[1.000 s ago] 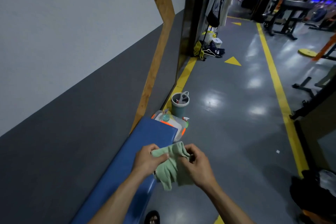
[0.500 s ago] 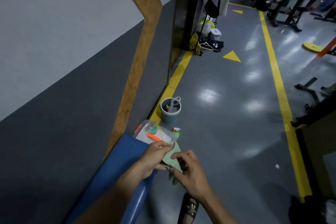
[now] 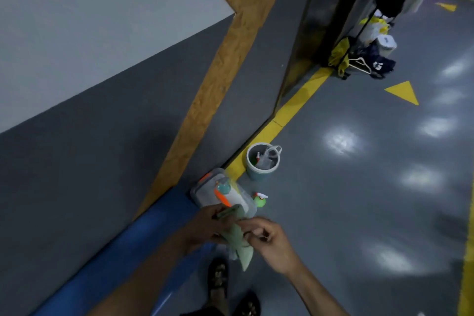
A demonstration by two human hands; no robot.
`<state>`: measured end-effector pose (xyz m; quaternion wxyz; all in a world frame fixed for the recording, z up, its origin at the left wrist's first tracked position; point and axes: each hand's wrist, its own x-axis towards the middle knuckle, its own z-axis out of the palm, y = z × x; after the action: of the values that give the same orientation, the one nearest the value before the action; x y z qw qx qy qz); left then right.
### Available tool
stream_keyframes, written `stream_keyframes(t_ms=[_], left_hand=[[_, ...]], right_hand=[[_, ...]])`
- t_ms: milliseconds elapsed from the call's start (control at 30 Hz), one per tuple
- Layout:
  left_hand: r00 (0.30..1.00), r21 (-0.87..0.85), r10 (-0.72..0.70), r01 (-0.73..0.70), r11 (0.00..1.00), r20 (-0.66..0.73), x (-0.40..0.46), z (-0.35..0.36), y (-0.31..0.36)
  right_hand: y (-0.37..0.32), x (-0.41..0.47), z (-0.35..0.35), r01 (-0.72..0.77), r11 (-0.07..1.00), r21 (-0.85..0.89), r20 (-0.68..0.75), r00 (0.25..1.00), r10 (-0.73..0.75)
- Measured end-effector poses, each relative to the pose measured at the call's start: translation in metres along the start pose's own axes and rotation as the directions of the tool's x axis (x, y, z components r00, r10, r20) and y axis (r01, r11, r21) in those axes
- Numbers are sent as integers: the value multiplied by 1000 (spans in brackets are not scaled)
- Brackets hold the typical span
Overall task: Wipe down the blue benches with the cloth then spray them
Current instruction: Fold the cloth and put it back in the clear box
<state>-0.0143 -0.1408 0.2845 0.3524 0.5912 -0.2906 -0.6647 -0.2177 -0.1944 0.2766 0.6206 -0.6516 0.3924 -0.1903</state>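
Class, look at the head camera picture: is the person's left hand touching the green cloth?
Touching. The head view shows the left hand gripping the upper part of the green cloth, with no gap between fingers and fabric.

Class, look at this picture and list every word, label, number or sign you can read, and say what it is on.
No words or numbers can be read.
Yellow triangle on the floor: a painted sign with no text.
Second yellow triangle farther off: also without text.
White container by the pillar: a dark mark, too blurred to read.
Dark cloth beside it: a white mark, too small to read.
Clear box at the bench end: no legible label.
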Motion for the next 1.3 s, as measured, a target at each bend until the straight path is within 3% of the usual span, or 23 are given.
stream_keyframes(t_ms=[100,200,333,600,767,967,1167,1267,1300], left_hand=[[996,-122,-14,3,992,-88,31,-13,1],[994,-231,-50,27,972,-94,60,-21,6],[980,-360,-69,-4,933,-189,100,-28,15],[905,-401,-172,2,916,-388,170,-49,-18],[827,-489,-346,101,866,-442,203,-45,-78],[708,-622,-489,90,778,-509,239,-23,-130],[689,-651,-507,68,756,-518,300,-10,-185],[694,-601,-462,52,798,-553,326,-13,-201],[700,-583,-447,55,811,-556,333,-15,-205]], right_hand=[[7,40,-16,-59,998,-19,-40,997,59],[10,72,-29,-179,978,-109,42,982,184],[4,115,-46,-391,914,110,265,898,352],[46,197,-64,-580,813,-47,141,802,581],[126,248,-71,-666,729,-161,84,726,682],[215,306,-72,-718,641,-271,71,649,758],[316,358,-61,-783,573,-242,119,562,818],[359,368,-59,-725,576,-377,152,565,811],[370,368,-59,-735,533,-420,155,520,840]])
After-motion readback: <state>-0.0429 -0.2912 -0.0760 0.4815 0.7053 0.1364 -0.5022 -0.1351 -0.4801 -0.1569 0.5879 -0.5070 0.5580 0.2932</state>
